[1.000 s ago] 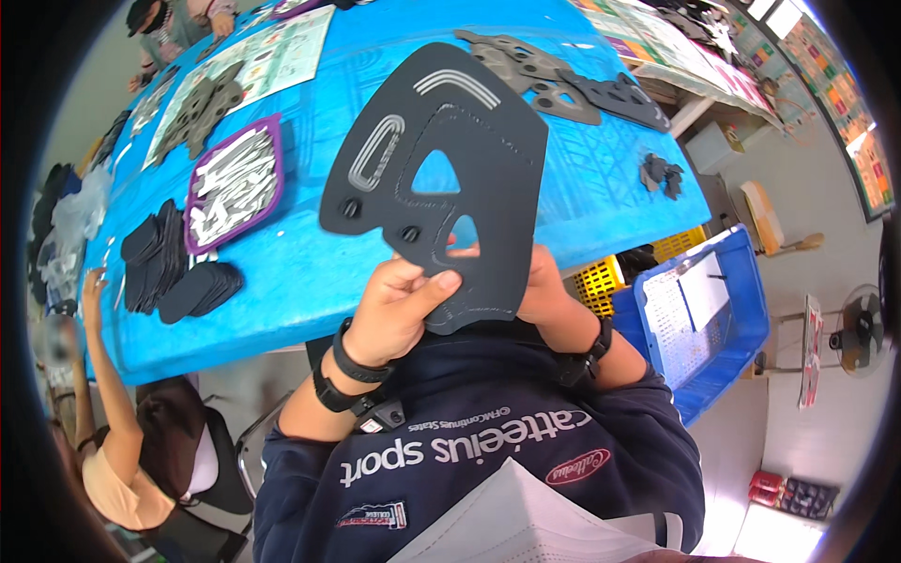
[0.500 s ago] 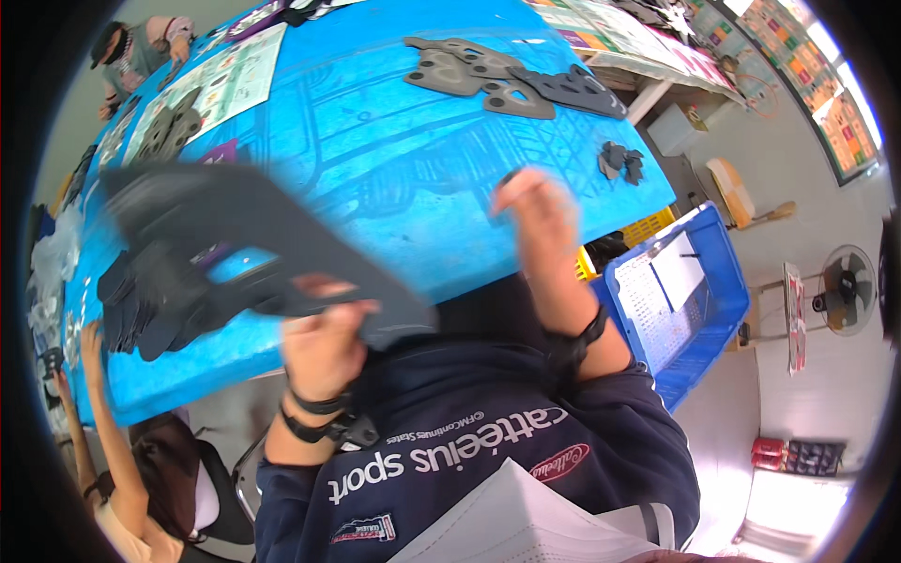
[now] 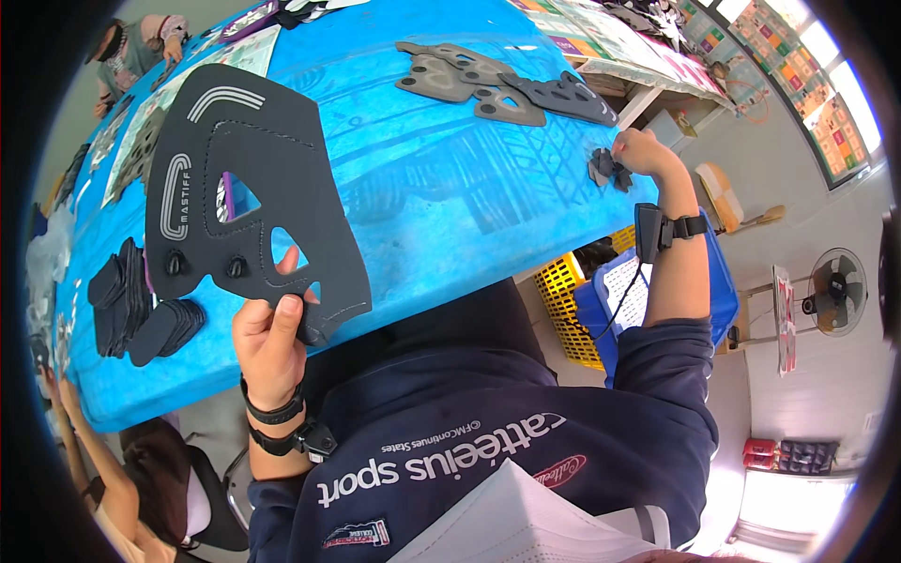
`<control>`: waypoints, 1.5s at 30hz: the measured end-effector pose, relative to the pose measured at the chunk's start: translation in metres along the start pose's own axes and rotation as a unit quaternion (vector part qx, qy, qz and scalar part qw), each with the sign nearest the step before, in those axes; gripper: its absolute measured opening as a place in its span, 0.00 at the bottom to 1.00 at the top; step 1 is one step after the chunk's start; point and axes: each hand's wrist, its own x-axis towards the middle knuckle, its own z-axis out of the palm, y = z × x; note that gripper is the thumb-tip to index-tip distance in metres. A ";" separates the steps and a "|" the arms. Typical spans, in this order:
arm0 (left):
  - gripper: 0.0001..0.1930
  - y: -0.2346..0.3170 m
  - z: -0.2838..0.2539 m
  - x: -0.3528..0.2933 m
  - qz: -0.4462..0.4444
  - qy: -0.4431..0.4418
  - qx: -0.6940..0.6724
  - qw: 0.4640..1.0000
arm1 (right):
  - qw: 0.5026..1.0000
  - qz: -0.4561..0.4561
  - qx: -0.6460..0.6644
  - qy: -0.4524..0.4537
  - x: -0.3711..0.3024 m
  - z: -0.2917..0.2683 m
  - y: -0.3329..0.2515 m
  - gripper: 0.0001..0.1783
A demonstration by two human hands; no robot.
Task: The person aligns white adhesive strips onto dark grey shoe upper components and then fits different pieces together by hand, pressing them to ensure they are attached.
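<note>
My left hand (image 3: 268, 340) grips a flat dark grey panel (image 3: 291, 159) by its lower edge and holds it up over the table. The panel has cut-out holes, stitched lines, pale printed stripes and two small dark raised bits near its lower left edge. At the table's right edge my right hand (image 3: 648, 153) reaches over a small pile of dark scraps (image 3: 608, 169). Its fingers are drawn together at the pile, and whatever they hold is too small to make out. Stacks of dark rounded pieces (image 3: 125, 305) lie left of my left hand.
The blue-covered table (image 3: 404, 216) carries several grey cut-out panels (image 3: 511, 105) at the far side. Below its right edge stand a yellow basket (image 3: 568, 310) and a blue crate (image 3: 723, 291). A co-worker (image 3: 155, 42) is at far left; another person's arms (image 3: 103, 460) reach in at lower left.
My left hand has turned the panel up to face me, and it no longer covers the dark stacks. The right hand has moved right, from above the table's middle to the scrap pile.
</note>
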 end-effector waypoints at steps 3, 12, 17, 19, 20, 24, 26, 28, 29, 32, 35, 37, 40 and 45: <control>0.09 0.000 0.002 0.002 -0.001 -0.003 -0.003 1.000 | 0.999 0.004 -0.038 -0.030 0.005 0.003 -0.006 0.14; 0.08 0.003 0.011 0.001 -0.003 -0.008 0.006 1.000 | 0.988 -0.016 -0.138 0.062 0.000 -0.014 -0.027 0.10; 0.08 0.015 0.013 0.009 0.001 -0.050 0.062 0.997 | 0.897 -0.160 0.208 0.355 -0.034 -0.047 -0.081 0.21; 0.07 0.025 0.011 0.017 -0.028 -0.094 0.135 0.986 | 0.785 -0.243 0.498 0.276 -0.062 -0.055 -0.120 0.21; 0.07 0.031 0.009 0.022 -0.009 -0.129 0.204 0.970 | 0.708 -0.295 0.607 0.209 -0.081 -0.058 -0.137 0.24; 0.09 0.062 -0.005 0.043 0.049 -0.364 0.319 0.874 | 0.697 -0.338 0.628 0.070 -0.128 -0.052 -0.201 0.32; 0.10 0.077 -0.011 0.046 0.059 -0.398 0.344 0.848 | 0.778 -0.314 0.521 0.157 -0.126 -0.045 -0.220 0.31; 0.15 0.089 -0.016 0.043 0.017 -0.395 0.361 0.844 | 0.751 -0.316 0.575 0.076 -0.122 -0.036 -0.228 0.24; 0.16 0.094 -0.020 0.041 -0.022 -0.384 0.383 0.840 | 0.725 -0.328 0.604 0.048 -0.120 -0.029 -0.230 0.20; 0.23 0.103 -0.034 0.046 0.133 -0.269 0.456 0.838 | 0.778 -0.369 0.474 0.182 -0.119 -0.005 -0.234 0.12; 0.21 0.115 -0.071 0.070 0.233 0.030 0.467 0.852 | 0.748 -0.234 0.565 0.259 -0.113 0.020 -0.233 0.08; 0.20 0.114 -0.100 0.080 0.100 0.084 0.462 0.877 | 0.734 -0.247 0.535 0.339 -0.101 0.033 -0.233 0.07; 0.19 0.093 -0.134 0.092 0.022 -0.035 0.674 0.737 | 0.723 -0.275 0.472 0.423 -0.087 0.044 -0.229 0.05; 0.15 0.064 -0.160 0.096 -0.009 -0.052 0.768 0.638 | 0.695 -0.233 0.543 0.409 -0.092 0.051 -0.220 0.05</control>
